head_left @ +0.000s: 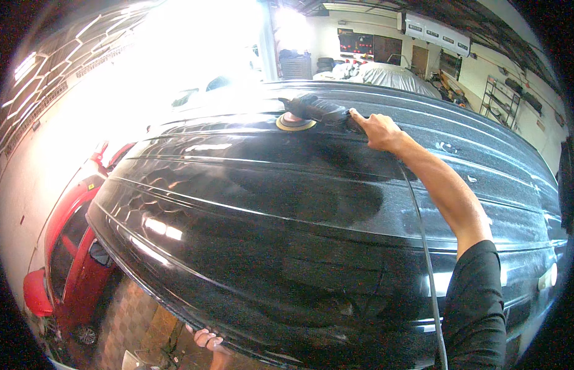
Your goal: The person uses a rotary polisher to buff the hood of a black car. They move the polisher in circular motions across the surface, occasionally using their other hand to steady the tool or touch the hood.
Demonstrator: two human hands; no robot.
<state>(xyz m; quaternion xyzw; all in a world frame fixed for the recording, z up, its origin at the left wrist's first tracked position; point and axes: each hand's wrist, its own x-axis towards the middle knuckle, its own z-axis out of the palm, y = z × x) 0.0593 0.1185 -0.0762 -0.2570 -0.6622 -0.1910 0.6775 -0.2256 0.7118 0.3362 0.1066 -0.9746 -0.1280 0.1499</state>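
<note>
My right hand [381,131] is wrapped round the rear grip of a black power polisher [321,109], arm stretched out to the far side of a glossy black vehicle roof [287,203]. The polisher's round pad [295,122], yellowish at its rim, lies on the roof panel. A grey power cord [426,259] runs from the tool back across the roof, past my forearm. At the near edge of the roof, the fingers of my left hand [208,340] are curled against the roof edge [176,313]; its palm is mostly hidden.
Raised ribs run along the roof, with a hazy, whitish surface towards the right. A pale object [547,276] sits at the right rim. A red car [71,246] stands at left. Beyond are a covered car [398,79] and a metal shelf rack [500,102].
</note>
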